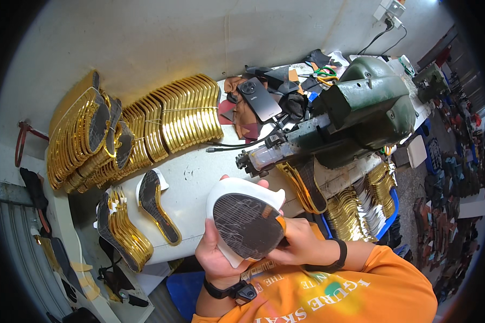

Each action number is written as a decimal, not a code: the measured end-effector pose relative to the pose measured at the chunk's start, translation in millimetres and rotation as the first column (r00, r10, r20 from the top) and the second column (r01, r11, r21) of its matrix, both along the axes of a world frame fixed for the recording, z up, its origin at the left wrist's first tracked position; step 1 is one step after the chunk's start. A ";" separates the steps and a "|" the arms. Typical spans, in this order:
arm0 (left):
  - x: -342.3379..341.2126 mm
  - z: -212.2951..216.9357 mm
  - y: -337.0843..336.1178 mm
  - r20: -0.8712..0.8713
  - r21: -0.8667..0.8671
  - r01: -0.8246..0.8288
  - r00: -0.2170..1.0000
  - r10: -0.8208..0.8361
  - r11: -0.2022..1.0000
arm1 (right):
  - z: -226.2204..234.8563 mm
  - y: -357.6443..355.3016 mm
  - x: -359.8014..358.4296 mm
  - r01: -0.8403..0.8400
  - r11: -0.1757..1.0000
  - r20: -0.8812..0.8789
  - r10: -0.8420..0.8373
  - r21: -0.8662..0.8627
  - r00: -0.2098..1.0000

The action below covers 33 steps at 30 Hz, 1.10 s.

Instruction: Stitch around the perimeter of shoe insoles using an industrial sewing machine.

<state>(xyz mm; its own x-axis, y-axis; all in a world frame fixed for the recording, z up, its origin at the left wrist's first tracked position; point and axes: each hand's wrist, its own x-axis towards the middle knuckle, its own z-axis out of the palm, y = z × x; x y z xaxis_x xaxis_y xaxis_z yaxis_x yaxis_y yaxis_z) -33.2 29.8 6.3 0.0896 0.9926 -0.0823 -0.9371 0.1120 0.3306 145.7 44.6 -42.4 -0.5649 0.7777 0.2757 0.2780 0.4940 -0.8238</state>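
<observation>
Both hands hold up one shoe insole in front of my chest. Its dark, scratched-looking face is turned toward me, and white lining material sticks out past its edge at the top and the lower left. My left hand grips the left side, thumb on the edge. At the lower right edge, by a small orange-gold patch, the fingers of my right hand close on the insole. Left of it on the table, a single gold-edged insole with a white flap lies beside a row of similar insoles.
Tied bundles of gold insoles line the wall side. A dark green sewing machine stands at the right, with more insoles under its arm. Beyond are a phone, scissors, leather scraps and a blue crate of insoles.
</observation>
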 end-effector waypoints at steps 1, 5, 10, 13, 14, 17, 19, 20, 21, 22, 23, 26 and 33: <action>0.8 2.1 0.5 0.031 0.016 -0.003 1.000 0.002 1.000 | 0.5 0.5 -1.0 0.005 1.000 0.025 -0.005 -0.019 1.000; -0.9 3.2 3.2 0.006 0.044 0.009 1.000 -0.010 0.999 | 1.7 -0.2 -2.3 0.021 0.998 0.067 -0.018 -0.052 0.998; -0.9 4.8 2.7 -0.018 0.051 0.002 1.000 -0.001 0.999 | 2.3 0.5 -2.7 0.017 0.999 0.051 -0.015 -0.038 0.999; 1.9 8.2 3.2 -0.021 0.040 -0.019 1.000 0.020 0.999 | 2.6 2.3 -2.8 0.013 1.000 0.046 -0.012 -0.022 0.999; 2.4 8.5 3.8 -0.021 0.041 -0.018 1.000 0.019 0.999 | 3.0 2.5 -2.9 0.011 1.000 0.047 -0.011 -0.014 0.999; 2.8 9.3 6.1 -0.031 0.059 -0.050 0.998 0.052 0.997 | 6.1 2.4 -4.1 0.016 0.998 0.035 -0.014 -0.056 0.999; 2.0 9.9 7.8 -0.003 0.071 -0.044 0.999 0.044 0.997 | 6.3 3.3 -3.4 0.013 0.999 0.040 -0.011 -0.050 0.999; 1.5 9.4 8.8 -0.003 0.071 -0.045 0.999 0.045 0.996 | 6.2 3.5 -2.9 0.010 0.999 0.045 -0.008 -0.043 0.999; 1.0 8.2 9.9 -0.014 0.060 -0.047 0.999 0.048 0.997 | 5.2 3.3 -2.0 0.009 0.999 0.045 -0.007 -0.043 0.999; 0.6 7.0 11.3 -0.025 0.049 -0.049 0.998 0.050 0.998 | 3.3 2.8 -0.6 0.014 0.999 0.062 -0.011 -0.047 0.998; 0.2 6.1 13.1 -0.025 0.049 -0.048 0.998 0.050 0.998 | 1.8 2.2 0.1 0.019 0.998 0.079 -0.015 -0.052 0.997; -0.6 1.5 17.7 -0.030 0.062 -0.007 1.000 0.008 0.998 | -1.0 0.6 0.4 0.050 0.994 0.089 -0.041 -0.096 0.995; 2.7 -4.3 23.0 -0.014 0.039 -0.024 1.000 0.024 0.999 | 0.7 2.6 -0.1 0.062 0.982 0.085 -0.047 -0.180 0.995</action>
